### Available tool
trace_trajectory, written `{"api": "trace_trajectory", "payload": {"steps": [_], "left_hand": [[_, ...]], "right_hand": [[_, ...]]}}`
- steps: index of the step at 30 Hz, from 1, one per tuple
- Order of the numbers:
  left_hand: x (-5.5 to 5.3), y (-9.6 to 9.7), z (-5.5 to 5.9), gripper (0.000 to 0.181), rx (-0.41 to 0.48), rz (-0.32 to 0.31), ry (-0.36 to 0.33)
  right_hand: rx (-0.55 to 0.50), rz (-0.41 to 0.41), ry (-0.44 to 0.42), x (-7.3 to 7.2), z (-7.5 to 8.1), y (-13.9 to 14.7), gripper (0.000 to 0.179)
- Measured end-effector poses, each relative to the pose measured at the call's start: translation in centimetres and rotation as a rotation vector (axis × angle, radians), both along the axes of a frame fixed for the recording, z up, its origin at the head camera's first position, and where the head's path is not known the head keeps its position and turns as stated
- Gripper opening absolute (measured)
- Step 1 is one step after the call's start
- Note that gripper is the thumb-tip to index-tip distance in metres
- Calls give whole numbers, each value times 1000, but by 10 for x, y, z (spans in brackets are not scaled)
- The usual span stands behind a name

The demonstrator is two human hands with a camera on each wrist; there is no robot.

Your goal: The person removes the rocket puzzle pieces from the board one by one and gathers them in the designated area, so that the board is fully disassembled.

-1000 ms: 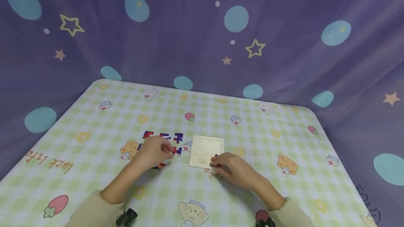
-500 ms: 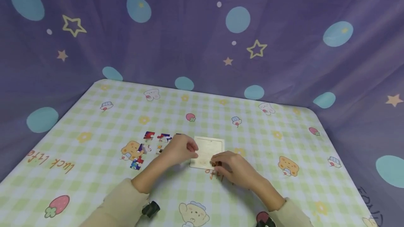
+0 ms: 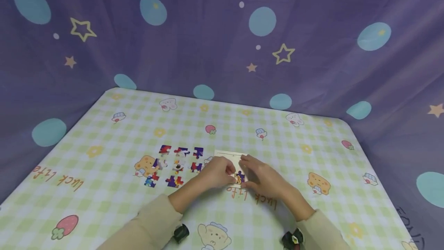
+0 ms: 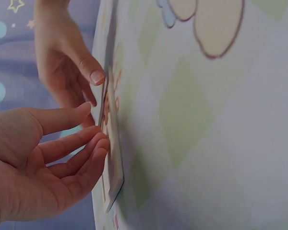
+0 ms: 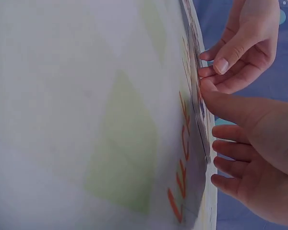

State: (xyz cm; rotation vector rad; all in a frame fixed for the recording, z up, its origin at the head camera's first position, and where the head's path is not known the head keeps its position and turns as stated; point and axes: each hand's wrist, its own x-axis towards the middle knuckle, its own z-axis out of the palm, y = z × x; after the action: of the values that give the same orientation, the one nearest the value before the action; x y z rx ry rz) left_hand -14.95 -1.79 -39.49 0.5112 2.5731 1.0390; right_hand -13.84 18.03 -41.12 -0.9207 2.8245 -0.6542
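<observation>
A shallow wooden puzzle tray [image 3: 224,152] lies flat on the table, partly covered by both hands. In its near right corner sits one jigsaw piece [image 3: 239,178], purple with orange. My left hand [image 3: 218,171] is at the tray's near left side, fingers loosely bent, fingertips at the piece; in the left wrist view its thumb stands apart from the index finger. From the right, my right hand [image 3: 265,176] reaches over the tray's right edge. Its thumb [image 5: 225,105] touches down at the piece, while the other fingers stay spread and relaxed.
Left of the tray, several colourful jigsaw pieces [image 3: 178,166] lie apart in rough rows. A checked tablecloth [image 3: 114,149] with cartoon prints covers the table. Behind it hangs a purple curtain [image 3: 208,30].
My left hand has moved right from the loose pieces to the tray. My right hand, which held the piece at the tray's near right corner, has loosened and spread its fingers, leaving it there.
</observation>
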Motion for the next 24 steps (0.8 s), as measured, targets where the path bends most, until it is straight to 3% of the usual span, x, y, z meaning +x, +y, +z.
{"api": "trace_trajectory", "payload": {"steps": [5,14,24], "left_hand": [[1,7,-4,23,-44,-22,37],[-2,12,-8,13,-75,-23,67],[-8,15,-13,7,33,36,1]], "right_hand": [[-8,-3,-44,-6,-2,3,76],[5,11,-76,-11,2,2,81],[19,3,-70,-13,4,-1,83]]}}
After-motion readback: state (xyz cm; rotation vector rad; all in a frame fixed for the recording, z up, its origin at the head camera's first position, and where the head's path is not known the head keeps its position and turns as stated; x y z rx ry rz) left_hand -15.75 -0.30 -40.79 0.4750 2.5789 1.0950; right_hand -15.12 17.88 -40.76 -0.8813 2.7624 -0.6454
